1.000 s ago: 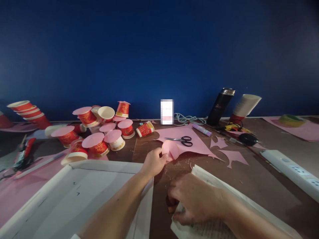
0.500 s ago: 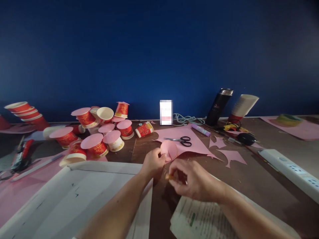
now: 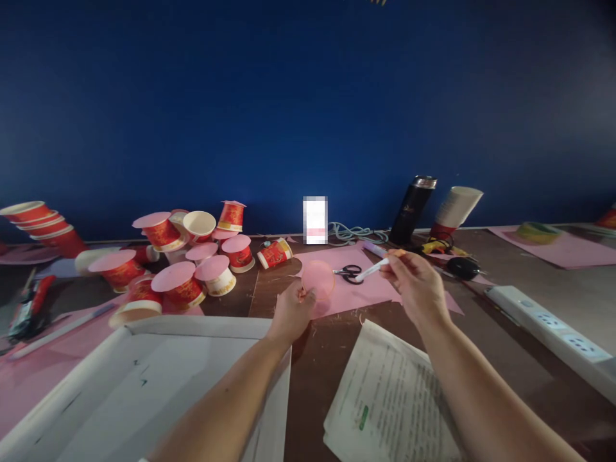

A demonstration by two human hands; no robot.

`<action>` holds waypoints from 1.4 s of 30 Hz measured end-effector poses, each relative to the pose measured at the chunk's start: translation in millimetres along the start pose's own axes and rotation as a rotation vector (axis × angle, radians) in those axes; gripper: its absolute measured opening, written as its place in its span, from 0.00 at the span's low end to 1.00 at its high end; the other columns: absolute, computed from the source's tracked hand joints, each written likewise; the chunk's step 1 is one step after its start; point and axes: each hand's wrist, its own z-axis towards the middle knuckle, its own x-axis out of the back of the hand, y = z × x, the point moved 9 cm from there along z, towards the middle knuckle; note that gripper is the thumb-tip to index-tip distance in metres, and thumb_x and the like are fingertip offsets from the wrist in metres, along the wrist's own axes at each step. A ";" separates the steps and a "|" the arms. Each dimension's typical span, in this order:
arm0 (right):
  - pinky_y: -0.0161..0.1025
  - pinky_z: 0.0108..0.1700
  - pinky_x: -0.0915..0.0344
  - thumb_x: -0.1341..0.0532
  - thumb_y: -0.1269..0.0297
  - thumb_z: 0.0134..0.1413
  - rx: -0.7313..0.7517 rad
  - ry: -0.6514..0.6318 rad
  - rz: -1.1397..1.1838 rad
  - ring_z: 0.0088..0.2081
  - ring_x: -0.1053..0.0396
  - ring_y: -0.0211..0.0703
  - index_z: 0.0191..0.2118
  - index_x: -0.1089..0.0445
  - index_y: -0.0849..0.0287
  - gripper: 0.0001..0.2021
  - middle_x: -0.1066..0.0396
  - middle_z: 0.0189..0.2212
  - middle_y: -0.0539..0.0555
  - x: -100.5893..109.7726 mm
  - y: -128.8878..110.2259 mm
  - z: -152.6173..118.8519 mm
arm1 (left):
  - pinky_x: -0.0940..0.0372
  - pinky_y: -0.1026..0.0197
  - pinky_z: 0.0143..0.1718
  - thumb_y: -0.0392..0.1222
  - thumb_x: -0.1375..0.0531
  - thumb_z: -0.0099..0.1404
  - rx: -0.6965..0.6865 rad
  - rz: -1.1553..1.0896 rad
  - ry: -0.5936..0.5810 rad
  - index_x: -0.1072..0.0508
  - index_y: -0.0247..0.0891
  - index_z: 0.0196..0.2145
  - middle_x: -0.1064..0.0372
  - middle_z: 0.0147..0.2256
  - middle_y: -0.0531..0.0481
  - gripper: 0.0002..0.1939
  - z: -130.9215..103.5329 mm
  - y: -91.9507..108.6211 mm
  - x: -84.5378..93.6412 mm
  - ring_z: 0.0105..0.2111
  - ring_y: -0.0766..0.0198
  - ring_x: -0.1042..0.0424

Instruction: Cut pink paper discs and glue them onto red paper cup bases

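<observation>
My left hand (image 3: pixel 294 312) pinches the lower edge of a pink paper circle (image 3: pixel 318 277), its thumb on the front. The circle has a thin orange-tinted rim and overlaps a larger pink sheet (image 3: pixel 359 296). My right hand (image 3: pixel 418 282) is closed on a slim white pen-like stick (image 3: pixel 373 270) with an orange part at the fingers. Its exact kind is not clear. The stick points down and left, over the black-handled scissors (image 3: pixel 350 274) on the sheet. Beyond it lies a purple tube (image 3: pixel 373 249), partly behind my right hand.
Red paper cups, several with pink discs (image 3: pixel 174 276), crowd the left. One red cup (image 3: pixel 274 253) lies tipped. A white box lid (image 3: pixel 192 385), printed papers (image 3: pixel 385 398), a power strip (image 3: pixel 553 333), a black flask (image 3: pixel 414 210) and a blurred phone-like screen (image 3: pixel 315 220) surround the hands.
My right hand has moved up and to the right, away from the left hand. The white stick now shows in it. My left hand keeps the circle, which now faces me more fully.
</observation>
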 end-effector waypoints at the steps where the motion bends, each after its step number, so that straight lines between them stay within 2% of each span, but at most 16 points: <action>1: 0.38 0.38 0.26 0.33 0.54 0.47 -0.020 -0.036 -0.016 0.30 0.28 0.37 0.37 0.30 0.59 0.15 0.29 0.30 0.50 -5.4 7.0 -1.3 | 0.44 0.64 0.32 0.44 0.47 0.62 -0.001 0.026 -0.008 0.33 0.38 0.28 0.34 0.27 0.53 0.09 0.1 -1.2 -1.6 0.30 0.65 0.35; 5: 0.40 0.41 0.26 0.37 0.50 0.51 -0.040 -0.221 -0.169 0.34 0.26 0.41 0.38 0.32 0.59 0.17 0.28 0.32 0.53 -27.4 21.6 -8.7 | 0.45 0.62 0.34 0.43 0.47 0.62 0.039 0.158 -0.063 0.34 0.37 0.26 0.34 0.27 0.53 0.09 1.4 -5.8 -7.3 0.30 0.64 0.36; 8: 0.39 0.40 0.26 0.41 0.49 0.55 0.027 -0.292 -0.288 0.34 0.25 0.41 0.39 0.32 0.58 0.16 0.28 0.36 0.54 -33.3 17.3 -12.9 | 0.44 0.57 0.43 0.41 0.48 0.63 0.052 0.278 -0.143 0.37 0.38 0.25 0.34 0.27 0.53 0.10 -0.2 -4.9 -13.9 0.31 0.63 0.35; 11: 0.39 0.40 0.27 0.45 0.51 0.58 0.094 -0.329 -0.427 0.35 0.25 0.41 0.41 0.32 0.57 0.15 0.27 0.36 0.54 -34.6 10.6 -15.9 | 0.47 0.50 0.49 0.38 0.50 0.63 0.003 0.383 -0.192 0.38 0.38 0.26 0.32 0.30 0.51 0.08 -4.8 1.7 -19.0 0.34 0.60 0.33; 15: 0.38 0.40 0.29 0.47 0.52 0.61 0.130 -0.343 -0.537 0.34 0.25 0.42 0.41 0.32 0.57 0.14 0.26 0.35 0.54 -33.5 2.8 -19.2 | 0.45 0.54 0.42 0.36 0.52 0.63 -0.046 0.460 -0.236 0.37 0.39 0.28 0.30 0.32 0.47 0.08 -13.3 9.9 -22.0 0.37 0.55 0.30; 19: 0.37 0.37 0.30 0.47 0.51 0.60 0.124 -0.375 -0.622 0.32 0.26 0.42 0.38 0.31 0.57 0.15 0.26 0.29 0.52 -33.1 -1.7 -22.6 | 0.47 0.59 0.34 0.37 0.51 0.63 -0.061 0.507 -0.272 0.36 0.39 0.27 0.30 0.31 0.47 0.09 -18.5 13.5 -21.3 0.33 0.57 0.30; 23: 0.37 0.31 0.28 0.44 0.48 0.57 0.050 -0.303 -0.504 0.25 0.29 0.40 0.35 0.31 0.58 0.17 0.30 0.23 0.50 -23.6 6.4 -13.1 | 0.52 0.61 0.27 0.41 0.48 0.63 -0.086 0.484 -0.254 0.37 0.39 0.24 0.34 0.26 0.49 0.10 -16.4 14.0 -16.7 0.27 0.61 0.34; 27: 0.38 0.29 0.26 0.41 0.51 0.52 -0.105 -0.132 -0.332 0.24 0.29 0.39 0.37 0.31 0.59 0.15 0.29 0.25 0.52 -0.4 32.6 6.0 | 0.53 0.62 0.26 0.42 0.46 0.61 -0.092 0.455 -0.190 0.39 0.40 0.22 0.36 0.24 0.51 0.11 -11.9 12.7 -11.4 0.26 0.63 0.36; 30: 0.36 0.26 0.26 0.39 0.57 0.50 -0.115 -0.057 -0.393 0.30 0.25 0.43 0.42 0.31 0.59 0.15 0.27 0.34 0.55 14.2 42.5 15.6 | 0.53 0.62 0.27 0.42 0.45 0.61 -0.082 0.438 -0.159 0.39 0.40 0.22 0.36 0.24 0.51 0.12 -10.1 10.8 -10.1 0.27 0.63 0.36; 34: 0.34 0.23 0.28 0.39 0.61 0.48 -0.077 0.077 -0.496 0.35 0.24 0.46 0.55 0.37 0.59 0.26 0.29 0.46 0.61 27.7 27.0 18.8 | 0.53 0.62 0.27 0.42 0.46 0.61 -0.063 0.423 -0.133 0.40 0.40 0.21 0.37 0.23 0.51 0.12 -8.1 6.1 -9.5 0.26 0.63 0.37; 38: 0.34 0.24 0.30 0.41 0.62 0.50 0.013 -0.097 -0.610 0.34 0.24 0.45 0.49 0.30 0.58 0.19 0.27 0.45 0.59 4.0 -10.6 29.8 | 0.53 0.62 0.27 0.40 0.46 0.61 -0.072 0.421 -0.119 0.41 0.40 0.20 0.36 0.23 0.51 0.12 -5.4 3.2 -10.2 0.26 0.63 0.37; 39: 0.34 0.26 0.30 0.43 0.62 0.51 0.028 -0.127 -0.672 0.34 0.25 0.45 0.48 0.29 0.58 0.17 0.25 0.42 0.58 -0.1 -18.3 36.1 | 0.53 0.62 0.27 0.40 0.46 0.61 -0.072 0.416 -0.114 0.41 0.40 0.20 0.36 0.23 0.51 0.12 -4.6 3.1 -9.9 0.26 0.63 0.38; 41: 0.36 0.29 0.31 0.44 0.63 0.52 0.035 -0.158 -0.864 0.30 0.25 0.45 0.46 0.27 0.59 0.17 0.23 0.33 0.57 -2.8 -24.5 53.6 | 0.53 0.62 0.26 0.41 0.46 0.61 -0.057 0.393 -0.116 0.41 0.39 0.20 0.36 0.22 0.52 0.13 -3.3 3.0 -8.4 0.25 0.64 0.38; 42: 0.37 0.31 0.31 0.44 0.63 0.52 0.035 -0.178 -0.953 0.31 0.26 0.45 0.46 0.26 0.58 0.17 0.23 0.33 0.57 -3.3 -22.8 63.5 | 0.53 0.62 0.26 0.41 0.46 0.61 -0.048 0.374 -0.134 0.41 0.39 0.20 0.37 0.21 0.52 0.13 -2.8 3.3 -8.0 0.24 0.65 0.39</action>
